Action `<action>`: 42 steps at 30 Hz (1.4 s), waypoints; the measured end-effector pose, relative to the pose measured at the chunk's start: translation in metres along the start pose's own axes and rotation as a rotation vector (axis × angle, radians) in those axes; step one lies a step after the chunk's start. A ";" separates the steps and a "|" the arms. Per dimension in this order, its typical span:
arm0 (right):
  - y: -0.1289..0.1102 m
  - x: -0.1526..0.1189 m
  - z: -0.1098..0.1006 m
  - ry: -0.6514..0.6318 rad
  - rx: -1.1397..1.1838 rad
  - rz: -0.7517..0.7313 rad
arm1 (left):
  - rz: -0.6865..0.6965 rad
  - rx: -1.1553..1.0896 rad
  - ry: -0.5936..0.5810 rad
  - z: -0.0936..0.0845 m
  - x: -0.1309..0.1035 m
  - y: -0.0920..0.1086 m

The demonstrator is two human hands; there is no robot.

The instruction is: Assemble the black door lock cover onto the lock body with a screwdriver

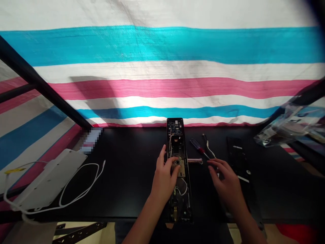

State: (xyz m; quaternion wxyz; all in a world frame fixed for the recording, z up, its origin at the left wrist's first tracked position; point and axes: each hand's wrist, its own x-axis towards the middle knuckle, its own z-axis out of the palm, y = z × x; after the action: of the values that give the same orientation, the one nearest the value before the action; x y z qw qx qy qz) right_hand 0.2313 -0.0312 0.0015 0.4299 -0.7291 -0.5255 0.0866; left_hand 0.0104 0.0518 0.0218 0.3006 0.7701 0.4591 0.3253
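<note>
A long, narrow black device housing (186, 149) lies open on the black table, with a circuit board (175, 127), wires and metal parts inside. My left hand (164, 174) rests over its middle. The thumb and index finger close about a round, lens-like part on a tan metal plate (181, 172), while another finger reaches along the housing's left edge. To the right of the housing, my right hand (227, 178) is low over the table, thumb and index fingertips nearly together. What they hold, if anything, is hidden. Just beyond these fingertips lie a screwdriver (197, 146) and a short white cable (208, 146).
A long black cover (237, 156) lies at right, beside a clear plastic bag (284, 127). At left are a white box (54, 179) and its looping white cable (86, 195). A pinkish rod-like item (195, 160) is beside the housing. Striped sheeting (162, 88) hangs behind the table.
</note>
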 end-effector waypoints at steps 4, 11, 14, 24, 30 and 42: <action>0.019 0.006 -0.014 0.044 -0.119 0.023 | -0.091 -0.160 -0.075 0.001 -0.001 -0.001; 0.045 0.005 -0.029 0.023 -0.229 0.113 | -0.142 -0.416 -0.117 0.006 -0.012 -0.020; 0.052 0.005 -0.034 0.033 -0.274 0.134 | -0.190 -0.474 -0.073 0.012 -0.018 -0.022; 0.073 -0.002 -0.080 0.036 -0.355 0.249 | -0.223 -0.443 -0.011 0.016 -0.020 -0.007; 0.108 -0.049 -0.081 0.048 -0.390 0.413 | -0.244 -0.528 0.043 0.023 -0.026 -0.011; 0.099 -0.056 -0.064 -0.004 -0.298 0.251 | -0.402 -0.888 0.053 0.026 -0.028 -0.018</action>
State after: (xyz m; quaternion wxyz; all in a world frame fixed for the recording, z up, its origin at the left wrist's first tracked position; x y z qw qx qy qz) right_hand 0.3130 -0.1202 -0.0481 0.3019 -0.8443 -0.4382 0.0626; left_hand 0.0106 0.0292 -0.0144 0.6451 0.4548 0.4232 0.4448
